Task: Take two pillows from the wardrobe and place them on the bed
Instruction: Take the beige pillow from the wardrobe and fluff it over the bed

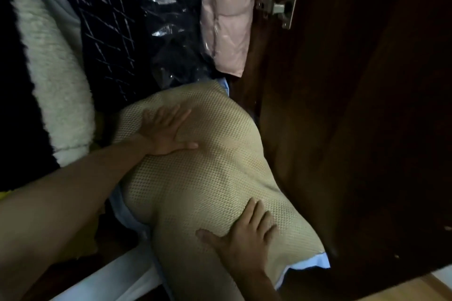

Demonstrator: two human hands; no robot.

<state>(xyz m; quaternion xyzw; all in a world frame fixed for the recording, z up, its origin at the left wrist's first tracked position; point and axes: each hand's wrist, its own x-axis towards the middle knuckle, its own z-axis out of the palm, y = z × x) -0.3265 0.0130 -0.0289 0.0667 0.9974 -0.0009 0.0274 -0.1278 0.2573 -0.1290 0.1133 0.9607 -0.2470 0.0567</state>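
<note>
A beige mesh-covered pillow [208, 178] with a light blue underside lies slanted in the bottom of the dark wardrobe, its near end sticking out past the wardrobe floor. My left hand [166, 132] lies flat on its far upper part, fingers spread. At the near end, my right hand [244, 237] presses flat on the cover, fingers apart. Neither hand is closed around the pillow. A second pillow is not visible.
Hanging clothes fill the wardrobe above: a white fleece garment [53, 76], dark garments in clear plastic [137, 32], a pink padded jacket [227, 14]. The open dark wooden door [362, 117] with a metal hinge [281, 7] stands close on the right. Light wooden floor [415, 288] shows at bottom right.
</note>
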